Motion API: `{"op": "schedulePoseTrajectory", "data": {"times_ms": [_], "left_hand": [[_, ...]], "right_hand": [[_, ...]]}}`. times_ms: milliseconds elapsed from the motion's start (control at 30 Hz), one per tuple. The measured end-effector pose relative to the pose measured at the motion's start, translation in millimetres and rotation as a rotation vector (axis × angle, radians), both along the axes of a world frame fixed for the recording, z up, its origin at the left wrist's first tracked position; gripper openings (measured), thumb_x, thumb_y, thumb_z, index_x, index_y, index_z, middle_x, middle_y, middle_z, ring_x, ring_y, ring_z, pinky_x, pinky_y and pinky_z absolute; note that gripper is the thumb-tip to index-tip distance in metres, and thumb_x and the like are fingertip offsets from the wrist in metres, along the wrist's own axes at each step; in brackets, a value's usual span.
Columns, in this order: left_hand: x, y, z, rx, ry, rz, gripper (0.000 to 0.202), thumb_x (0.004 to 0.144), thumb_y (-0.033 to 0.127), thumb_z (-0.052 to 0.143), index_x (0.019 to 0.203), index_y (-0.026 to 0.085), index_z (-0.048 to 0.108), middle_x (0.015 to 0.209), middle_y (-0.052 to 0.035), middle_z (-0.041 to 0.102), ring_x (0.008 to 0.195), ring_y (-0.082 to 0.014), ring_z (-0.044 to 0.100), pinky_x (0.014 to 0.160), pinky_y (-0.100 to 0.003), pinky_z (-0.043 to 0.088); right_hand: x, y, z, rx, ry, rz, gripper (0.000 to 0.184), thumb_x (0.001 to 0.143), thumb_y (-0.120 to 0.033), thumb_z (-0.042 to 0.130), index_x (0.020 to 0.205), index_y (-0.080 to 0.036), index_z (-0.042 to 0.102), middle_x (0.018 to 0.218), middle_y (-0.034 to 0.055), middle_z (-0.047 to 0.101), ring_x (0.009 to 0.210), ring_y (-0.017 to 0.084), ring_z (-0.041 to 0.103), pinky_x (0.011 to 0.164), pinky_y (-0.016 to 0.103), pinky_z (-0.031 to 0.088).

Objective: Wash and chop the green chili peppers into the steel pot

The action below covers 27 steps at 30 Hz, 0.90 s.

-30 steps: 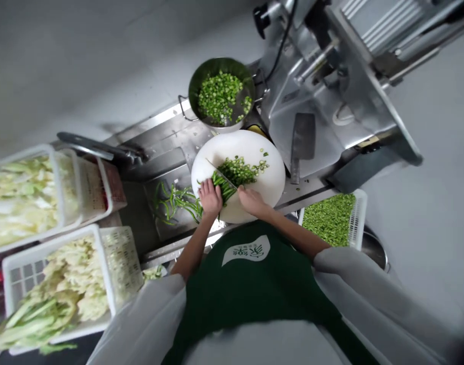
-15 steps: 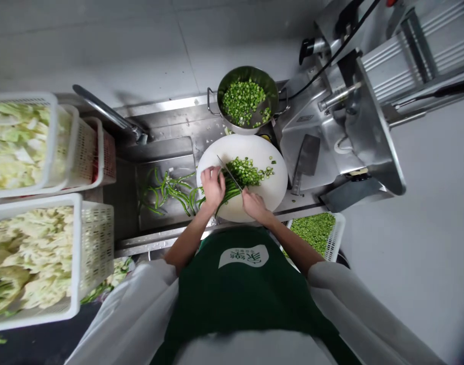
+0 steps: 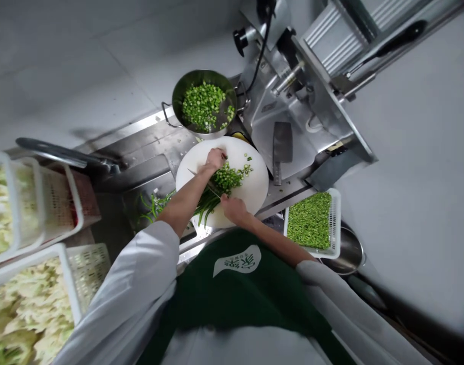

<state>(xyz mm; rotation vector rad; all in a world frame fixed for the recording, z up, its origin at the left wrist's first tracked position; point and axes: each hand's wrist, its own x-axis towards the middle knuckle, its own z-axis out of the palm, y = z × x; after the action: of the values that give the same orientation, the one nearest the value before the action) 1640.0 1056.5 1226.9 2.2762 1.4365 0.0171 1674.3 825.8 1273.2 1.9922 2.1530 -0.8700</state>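
My left hand (image 3: 216, 158) reaches across the round white cutting board (image 3: 255, 192) to the far edge of a pile of chopped green pieces (image 3: 229, 177). Its fingers are curled together, and what they hold is hidden. Near the board's front edge, my right hand (image 3: 234, 208) grips the handle of a knife (image 3: 202, 180). The blade points left under my left forearm. A bundle of long whole green pods (image 3: 206, 204) lies on the board beside the blade.
A metal bowl (image 3: 203, 104) of chopped greens stands behind the board, and a cleaver (image 3: 281, 147) lies on the steel machine to the right. A white basket (image 3: 311, 222) of chopped greens sits front right. More pods (image 3: 155, 204) lie in the sink; cabbage baskets (image 3: 34, 299) stand at left.
My left hand has left the pod bundle and stretched forward to the far side of the chopped pile. The knife has lowered and swung left. The camera view has tilted.
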Motion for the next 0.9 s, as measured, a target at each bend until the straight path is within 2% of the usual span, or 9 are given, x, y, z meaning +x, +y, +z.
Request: {"op": "schedulePoseTrajectory", "data": {"times_ms": [133, 233, 333, 400, 500, 700, 800, 900], "left_hand": [[22, -13, -6.0, 0.046, -0.172, -0.138, 0.026, 0.076, 0.014, 0.061, 0.096, 0.015, 0.078, 0.091, -0.0074, 0.073, 0.084, -0.0212, 0.065, 0.088, -0.033, 0.053], [26, -34, -6.7, 0.115, -0.289, -0.253, 0.02, 0.081, 0.018, 0.062, 0.093, 0.016, 0.076, 0.095, -0.0082, 0.072, 0.089, -0.0213, 0.064, 0.089, -0.034, 0.052], [17, -53, -5.0, 0.071, -0.208, -0.427, 0.012, 0.082, 0.024, 0.065, 0.085, 0.02, 0.076, 0.094, -0.0069, 0.072, 0.097, -0.0248, 0.063, 0.093, -0.039, 0.048], [9, -60, -3.0, 0.046, -0.117, -0.487, 0.012, 0.083, 0.028, 0.068, 0.087, 0.022, 0.077, 0.099, -0.0065, 0.073, 0.104, -0.028, 0.061, 0.096, -0.043, 0.044], [5, -63, 0.0, 0.037, -0.034, -0.483, 0.014, 0.084, 0.03, 0.067, 0.091, 0.024, 0.078, 0.107, -0.0068, 0.073, 0.11, -0.0312, 0.059, 0.097, -0.047, 0.039], [4, -61, 8.1, 0.004, 0.054, -0.469, 0.016, 0.08, 0.015, 0.063, 0.084, 0.023, 0.076, 0.103, -0.0061, 0.073, 0.108, -0.0306, 0.058, 0.096, -0.047, 0.036], [-1, -62, 11.9, -0.024, 0.016, -0.463, 0.013, 0.083, 0.022, 0.065, 0.091, 0.024, 0.075, 0.1, -0.0061, 0.073, 0.104, -0.0297, 0.059, 0.095, -0.047, 0.036], [-3, -64, 11.6, 0.002, 0.022, -0.508, 0.015, 0.082, 0.03, 0.071, 0.095, 0.024, 0.074, 0.103, -0.0074, 0.073, 0.107, -0.0316, 0.058, 0.097, -0.048, 0.037]], "right_hand": [[1, 1, -0.7, -0.008, 0.036, -0.018, 0.034, 0.096, -0.009, 0.038, 0.128, -0.008, 0.051, 0.102, 0.0216, 0.074, 0.103, 0.029, 0.074, 0.085, 0.04, 0.058], [3, 3, 0.3, -0.017, 0.063, -0.01, 0.034, 0.098, -0.009, 0.036, 0.128, -0.007, 0.05, 0.101, 0.0213, 0.075, 0.104, 0.029, 0.074, 0.085, 0.039, 0.058], [6, 4, 0.5, -0.017, 0.066, -0.003, 0.034, 0.098, -0.009, 0.035, 0.128, -0.007, 0.05, 0.103, 0.0216, 0.074, 0.102, 0.029, 0.074, 0.086, 0.039, 0.058], [7, 4, 0.3, -0.019, 0.063, -0.004, 0.034, 0.098, -0.008, 0.035, 0.128, -0.007, 0.05, 0.102, 0.0215, 0.074, 0.102, 0.029, 0.074, 0.085, 0.04, 0.058], [7, 5, 0.4, -0.016, 0.066, -0.004, 0.034, 0.097, -0.008, 0.036, 0.129, -0.007, 0.05, 0.102, 0.0213, 0.075, 0.102, 0.03, 0.074, 0.084, 0.04, 0.058], [8, 5, 4.6, -0.038, 0.069, -0.013, 0.03, 0.099, -0.009, 0.035, 0.124, -0.01, 0.052, 0.101, 0.0199, 0.075, 0.102, 0.028, 0.074, 0.086, 0.038, 0.057], [7, 5, 4.9, -0.03, 0.073, -0.009, 0.032, 0.099, -0.009, 0.033, 0.125, -0.009, 0.051, 0.101, 0.0212, 0.075, 0.102, 0.028, 0.074, 0.085, 0.04, 0.058], [5, 5, 2.6, -0.023, 0.084, -0.014, 0.032, 0.099, -0.009, 0.033, 0.125, -0.008, 0.051, 0.101, 0.0217, 0.075, 0.103, 0.029, 0.074, 0.085, 0.04, 0.058]]}}
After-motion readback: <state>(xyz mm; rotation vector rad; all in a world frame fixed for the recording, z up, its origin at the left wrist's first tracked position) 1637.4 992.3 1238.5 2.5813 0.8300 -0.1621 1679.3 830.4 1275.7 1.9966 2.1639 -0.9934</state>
